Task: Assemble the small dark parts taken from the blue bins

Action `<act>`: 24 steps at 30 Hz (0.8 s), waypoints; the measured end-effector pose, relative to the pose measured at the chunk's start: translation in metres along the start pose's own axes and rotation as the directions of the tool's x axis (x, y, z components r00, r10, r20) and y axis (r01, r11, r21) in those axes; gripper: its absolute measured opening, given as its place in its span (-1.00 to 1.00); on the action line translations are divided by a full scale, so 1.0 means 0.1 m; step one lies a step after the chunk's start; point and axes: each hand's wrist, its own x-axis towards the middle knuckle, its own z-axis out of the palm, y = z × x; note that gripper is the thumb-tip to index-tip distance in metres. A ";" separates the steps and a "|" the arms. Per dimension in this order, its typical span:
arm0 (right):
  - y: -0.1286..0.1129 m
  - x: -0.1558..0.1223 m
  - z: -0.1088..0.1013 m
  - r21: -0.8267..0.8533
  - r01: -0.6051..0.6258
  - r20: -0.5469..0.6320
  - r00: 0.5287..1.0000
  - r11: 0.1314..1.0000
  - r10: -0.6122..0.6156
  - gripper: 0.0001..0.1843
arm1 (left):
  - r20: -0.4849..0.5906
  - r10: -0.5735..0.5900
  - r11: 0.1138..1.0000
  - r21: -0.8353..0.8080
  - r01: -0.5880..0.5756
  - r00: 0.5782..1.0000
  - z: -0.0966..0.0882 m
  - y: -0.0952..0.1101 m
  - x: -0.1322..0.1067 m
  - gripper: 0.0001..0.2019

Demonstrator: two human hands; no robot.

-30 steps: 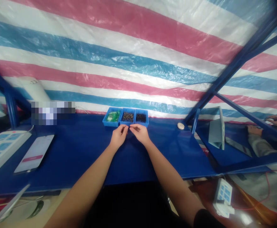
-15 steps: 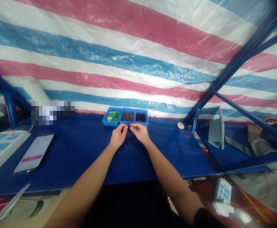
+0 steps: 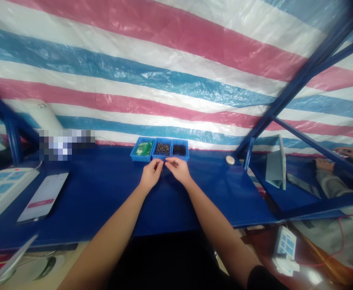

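Observation:
My left hand [image 3: 151, 174] and my right hand [image 3: 179, 169] meet fingertip to fingertip just in front of three small blue bins. Both are closed in a pinch, and whatever lies between the fingers is too small to make out. The left bin [image 3: 133, 155] holds a green plastic bag [image 3: 144, 148]. In the middle bin [image 3: 157, 156] are many small dark and brassy metal pieces [image 3: 163, 149]. Small black parts [image 3: 179, 150] fill the right bin [image 3: 187, 152].
On the blue table [image 3: 98, 193] a phone [image 3: 43, 197] and a white power strip [image 3: 5, 185] lie at left. A round pale disc [image 3: 230, 160] sits at right. Beyond a blue frame post [image 3: 249, 154] stand a tablet [image 3: 277, 163] and another person's hands [image 3: 324, 165].
My hands stay pinched together in nearly the same place, with only slight finger movement. The view has shifted very slightly.

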 end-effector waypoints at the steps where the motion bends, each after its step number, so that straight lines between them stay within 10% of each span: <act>1: 0.00 0.00 0.00 -0.004 -0.002 0.000 1.000 1.000 0.002 -0.71 | -0.002 -0.002 1.000 0.002 0.002 1.000 0.00 0.00 0.00 -0.72; 24: -0.03 -0.02 -0.01 -0.038 -0.014 -0.022 1.000 0.999 0.013 -0.72 | -0.019 0.001 1.000 -0.010 -0.001 1.000 0.00 0.01 -0.01 -0.70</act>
